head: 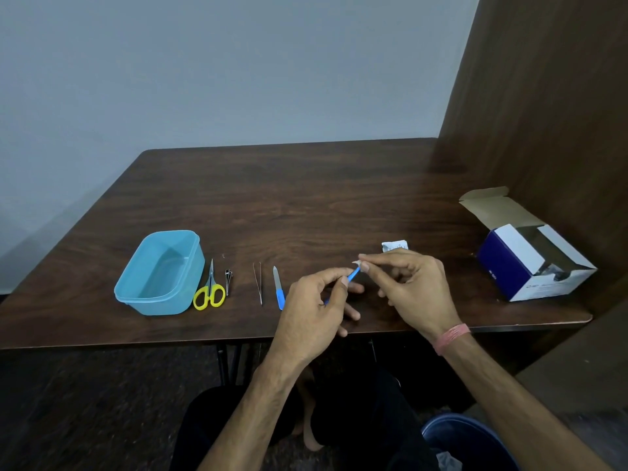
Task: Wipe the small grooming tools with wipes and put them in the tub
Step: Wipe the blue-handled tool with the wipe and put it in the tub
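Note:
My left hand (pixel 317 302) pinches a thin blue tool (pixel 353 275) above the table's front edge. My right hand (pixel 413 287) pinches a small white wipe (pixel 357 265) against the tool's upper tip. To the left on the table lie a blue-handled nail file (pixel 278 291), metal tweezers (pixel 258 282), a small nail clipper (pixel 228 279) and yellow-handled scissors (pixel 209 290). The light blue plastic tub (pixel 159 271) stands at the far left beside the scissors, with nothing in it.
An open white and dark blue cardboard box (pixel 533 260) sits at the table's right end, near a brown wooden wall panel. A torn white wipe packet (pixel 394 246) lies just behind my right hand. A blue bin (pixel 469 440) stands on the floor below.

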